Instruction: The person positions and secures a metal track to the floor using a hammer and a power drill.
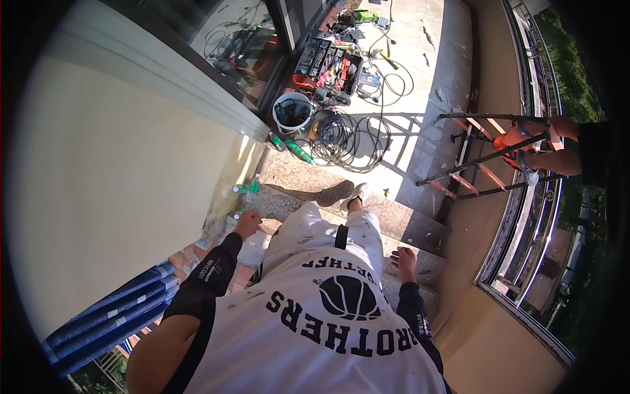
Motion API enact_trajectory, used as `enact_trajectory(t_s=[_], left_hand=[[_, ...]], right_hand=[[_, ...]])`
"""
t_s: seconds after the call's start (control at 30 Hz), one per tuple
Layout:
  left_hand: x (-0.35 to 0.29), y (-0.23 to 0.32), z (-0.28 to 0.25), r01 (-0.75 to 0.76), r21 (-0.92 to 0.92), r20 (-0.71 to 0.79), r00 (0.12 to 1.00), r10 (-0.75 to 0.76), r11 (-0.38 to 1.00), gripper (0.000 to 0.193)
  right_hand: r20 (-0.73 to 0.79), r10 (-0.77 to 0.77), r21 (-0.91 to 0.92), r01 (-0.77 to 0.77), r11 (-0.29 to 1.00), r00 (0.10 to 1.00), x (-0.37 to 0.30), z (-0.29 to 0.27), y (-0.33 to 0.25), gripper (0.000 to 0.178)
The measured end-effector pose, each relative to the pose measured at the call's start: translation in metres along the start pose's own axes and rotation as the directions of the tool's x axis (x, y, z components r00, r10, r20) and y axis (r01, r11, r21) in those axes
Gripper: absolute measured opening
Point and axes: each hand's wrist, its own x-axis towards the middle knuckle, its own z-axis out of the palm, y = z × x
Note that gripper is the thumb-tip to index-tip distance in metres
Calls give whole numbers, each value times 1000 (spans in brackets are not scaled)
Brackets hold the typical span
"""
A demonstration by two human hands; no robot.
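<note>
My left hand (248, 225) hangs at my left side by the wall, fingers loosely bent, with nothing visible in it. Just beyond it, clear plastic bottles with green labels (252, 186) stand on the step at the wall's foot. On my other side, my right hand (405, 264) hangs beside my white trousers, its fingers apart and holding nothing that I can see. Both forearms are in dark sleeves. Under me are worn stone steps (400, 226), and one light shoe (356, 197) shows on them.
Ahead lie a coil of dark cable (348, 141), a white bucket (293, 111), green bottles (299, 151) and a crate of tools (328, 64). At right, another person's legs (554, 161) are on a ladder (485, 154) by the railing. Blue lengths (111, 318) lie lower left.
</note>
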Motion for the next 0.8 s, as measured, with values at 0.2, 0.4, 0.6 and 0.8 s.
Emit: enact_trajectory(t_s=[0.2,0.4,0.6,0.8], left_hand=[[91,-12,77,135,-247,-113,979,-167,960,23],[151,-30,160,-255,319,247,952,179,913,27],[192,105,239,-115,63,43,993,112,991,34],[277,162,253,61,-147,12,998,-60,987,28]], right_hand=[[111,44,-75,-35,997,993,126,-8,-28,36],[57,143,-48,-140,989,988,225,-52,-32,23],[3,155,-22,-155,988,988,260,-111,-92,18],[-23,67,-21,-67,998,998,341,-113,-170,18]])
